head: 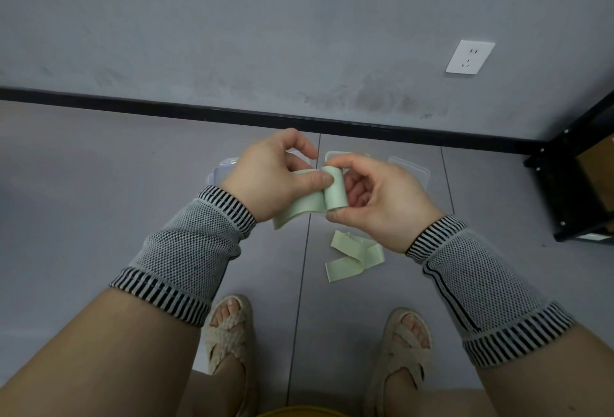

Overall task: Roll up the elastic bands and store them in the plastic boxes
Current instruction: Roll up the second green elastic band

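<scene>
A: Spreading widest is the grey tiled floor point(99, 184), bare to the left of the hands and bounded at the far edge by a black baseboard point(166, 107) under the grey wall point(232, 18).

B: And on the right?

A: A black metal rack point(571, 177) closes that side at the wall corner. A white socket point(470, 57) sits on the wall; no writing on it can be read.

B: The boxes?

A: 3 clear plastic boxes point(415, 169) lie on the floor near the baseboard, mostly hidden behind the hands. No label is legible.

B: The hands?

A: The right hand point(382, 204) pinches the rolled end of a pale green elastic band point(335, 192) between thumb and fingers. The left hand point(275, 174) grips the flat tail just beside the roll, thumb pressed on it. A second band point(355, 255) lies loose on the floor below, in front of 2 sandalled feet point(229, 327).
</scene>
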Action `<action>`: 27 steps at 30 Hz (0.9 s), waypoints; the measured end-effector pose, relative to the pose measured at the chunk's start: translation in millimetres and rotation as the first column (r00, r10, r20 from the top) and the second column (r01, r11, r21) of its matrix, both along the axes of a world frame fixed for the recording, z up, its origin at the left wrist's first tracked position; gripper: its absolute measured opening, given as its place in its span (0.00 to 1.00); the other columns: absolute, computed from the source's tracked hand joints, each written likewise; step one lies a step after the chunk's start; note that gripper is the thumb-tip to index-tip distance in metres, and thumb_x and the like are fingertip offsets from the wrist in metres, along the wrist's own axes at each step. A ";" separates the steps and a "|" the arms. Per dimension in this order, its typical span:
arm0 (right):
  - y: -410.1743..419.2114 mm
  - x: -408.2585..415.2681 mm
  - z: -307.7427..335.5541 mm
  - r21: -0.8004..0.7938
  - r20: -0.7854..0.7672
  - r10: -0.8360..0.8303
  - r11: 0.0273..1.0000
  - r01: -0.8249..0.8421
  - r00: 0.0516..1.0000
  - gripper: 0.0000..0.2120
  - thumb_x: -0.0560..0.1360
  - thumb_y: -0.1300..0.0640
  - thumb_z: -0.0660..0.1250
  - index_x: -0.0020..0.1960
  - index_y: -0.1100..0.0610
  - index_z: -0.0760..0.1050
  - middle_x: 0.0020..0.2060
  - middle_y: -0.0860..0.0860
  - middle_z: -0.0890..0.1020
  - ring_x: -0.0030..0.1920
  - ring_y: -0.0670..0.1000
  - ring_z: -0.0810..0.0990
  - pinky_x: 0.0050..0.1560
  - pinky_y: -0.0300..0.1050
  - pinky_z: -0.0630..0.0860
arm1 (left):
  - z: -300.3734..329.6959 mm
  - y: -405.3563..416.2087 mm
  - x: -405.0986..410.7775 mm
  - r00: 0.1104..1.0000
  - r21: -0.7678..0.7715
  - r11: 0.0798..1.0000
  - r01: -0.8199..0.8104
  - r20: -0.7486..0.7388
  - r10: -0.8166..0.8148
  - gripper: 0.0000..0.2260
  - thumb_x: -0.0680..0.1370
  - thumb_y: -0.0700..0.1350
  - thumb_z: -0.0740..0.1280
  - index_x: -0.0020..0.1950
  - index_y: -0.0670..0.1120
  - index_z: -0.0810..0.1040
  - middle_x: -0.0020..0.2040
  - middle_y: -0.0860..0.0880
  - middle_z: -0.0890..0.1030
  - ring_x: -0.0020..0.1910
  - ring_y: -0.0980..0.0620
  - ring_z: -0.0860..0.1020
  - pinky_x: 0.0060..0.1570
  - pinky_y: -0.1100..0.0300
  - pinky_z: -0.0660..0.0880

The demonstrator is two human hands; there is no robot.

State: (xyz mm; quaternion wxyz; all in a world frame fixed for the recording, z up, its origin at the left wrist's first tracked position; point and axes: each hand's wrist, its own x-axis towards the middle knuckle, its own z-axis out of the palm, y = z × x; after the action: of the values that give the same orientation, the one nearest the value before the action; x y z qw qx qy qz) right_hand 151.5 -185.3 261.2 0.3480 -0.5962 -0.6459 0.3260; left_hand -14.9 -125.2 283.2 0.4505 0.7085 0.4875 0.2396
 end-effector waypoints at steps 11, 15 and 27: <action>-1.0 -0.8 -2.0 -0.162 -0.327 -0.138 0.983 0.089 0.935 0.25 0.72 0.65 0.69 0.61 0.42 0.71 0.50 0.52 0.78 0.41 0.53 0.81 0.48 0.46 0.81 | -5.4 3.3 2.5 1.000 0.043 0.999 -0.025 0.010 0.024 0.09 0.71 0.42 0.74 0.39 0.52 0.75 0.40 0.47 0.83 0.40 0.48 0.80 0.47 0.49 0.79; 1.8 -5.0 -5.0 -0.235 -0.400 -0.167 0.969 0.075 0.901 0.12 0.77 0.60 0.64 0.59 0.53 0.78 0.46 0.52 0.82 0.40 0.45 0.79 0.42 0.41 0.75 | -6.7 2.1 4.5 1.000 0.065 0.998 -0.013 0.022 0.012 0.09 0.71 0.41 0.74 0.39 0.52 0.76 0.40 0.46 0.83 0.42 0.47 0.81 0.48 0.48 0.78; 2.3 0.2 1.8 -0.208 -0.470 -0.226 0.968 0.142 0.853 0.11 0.78 0.62 0.62 0.50 0.48 0.77 0.40 0.49 0.81 0.37 0.45 0.75 0.38 0.39 0.72 | -9.9 2.2 5.4 0.998 0.054 0.999 0.008 0.058 -0.011 0.09 0.78 0.41 0.63 0.48 0.55 0.78 0.37 0.47 0.82 0.37 0.53 0.76 0.40 0.56 0.74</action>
State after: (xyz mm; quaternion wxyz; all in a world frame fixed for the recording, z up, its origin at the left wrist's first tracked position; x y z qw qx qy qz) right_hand 151.7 -183.0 263.0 0.4791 -0.5799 -0.4468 0.4842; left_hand -9.5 -123.1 273.3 0.4464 0.7153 0.4643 0.2710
